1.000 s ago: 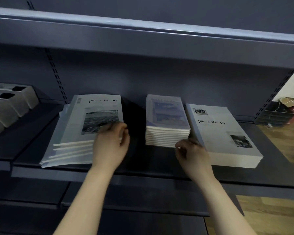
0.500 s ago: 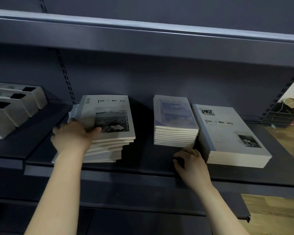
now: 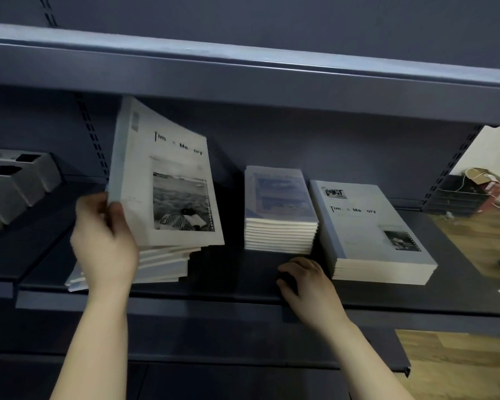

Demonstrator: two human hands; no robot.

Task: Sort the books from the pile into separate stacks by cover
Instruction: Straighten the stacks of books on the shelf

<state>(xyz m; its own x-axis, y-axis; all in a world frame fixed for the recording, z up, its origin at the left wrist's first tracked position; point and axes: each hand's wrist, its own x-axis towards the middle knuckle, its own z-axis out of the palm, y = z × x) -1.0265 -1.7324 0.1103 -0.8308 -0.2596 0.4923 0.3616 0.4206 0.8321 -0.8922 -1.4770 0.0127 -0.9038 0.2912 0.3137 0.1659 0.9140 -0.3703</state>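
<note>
My left hand (image 3: pixel 106 246) grips the left edge of a white book (image 3: pixel 168 180) with a large sea photo on its cover and tilts it up off the left pile (image 3: pixel 159 265) of books. A small stack of blue-covered books (image 3: pixel 279 209) stands in the middle of the shelf (image 3: pixel 243 290). To its right lies a stack of white books (image 3: pixel 370 235) with a small photo low on the cover. My right hand (image 3: pixel 306 284) rests on the shelf between those two stacks, fingers curled, holding nothing.
Grey boxes (image 3: pixel 15 183) with dark openings stand at the far left of the shelf. An upper shelf (image 3: pixel 243 67) overhangs close above the books. Wooden floor and a black tray rack (image 3: pixel 459 194) with cables lie to the right.
My left hand has lifted the top sea-photo book by its left edge, tilting it up off the left pile. My right hand has stayed on the shelf.
</note>
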